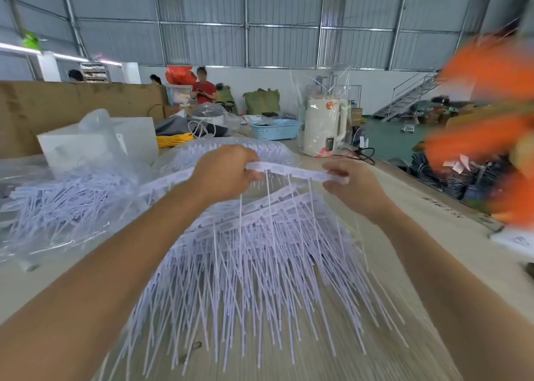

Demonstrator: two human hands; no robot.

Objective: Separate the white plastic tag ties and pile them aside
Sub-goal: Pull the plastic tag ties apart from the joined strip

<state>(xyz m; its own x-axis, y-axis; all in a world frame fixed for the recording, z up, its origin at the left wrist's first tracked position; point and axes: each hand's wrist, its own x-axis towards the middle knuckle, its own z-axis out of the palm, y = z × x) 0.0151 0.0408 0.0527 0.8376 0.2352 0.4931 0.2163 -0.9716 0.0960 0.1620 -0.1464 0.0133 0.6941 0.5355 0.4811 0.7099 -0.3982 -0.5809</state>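
Head view: a strip of white tag ties (291,172) is held up at centre, just above the big fanned heap of tag ties (260,265) that spreads toward six o'clock on the tabletop (433,265). The left hand (228,172) curls its fingers round the strip's left end; the right hand (349,184) pinches its right end, a few thin tails hanging down between them. At nine o'clock lies a looser pile of ties (66,198) on clear plastic, which I take for the set-aside lot. Judging by the two, the job looks partly done: the heap under the hands is still the larger.

Room to move is fair. The tabletop's right edge runs from two o'clock down toward four, not far from the right hand, with blurred orange things (488,114) beyond. A white box (98,140) stands at ten o'clock, a white kettle (323,126) and a blue basket (274,129) near twelve to one, well apart from the hands.
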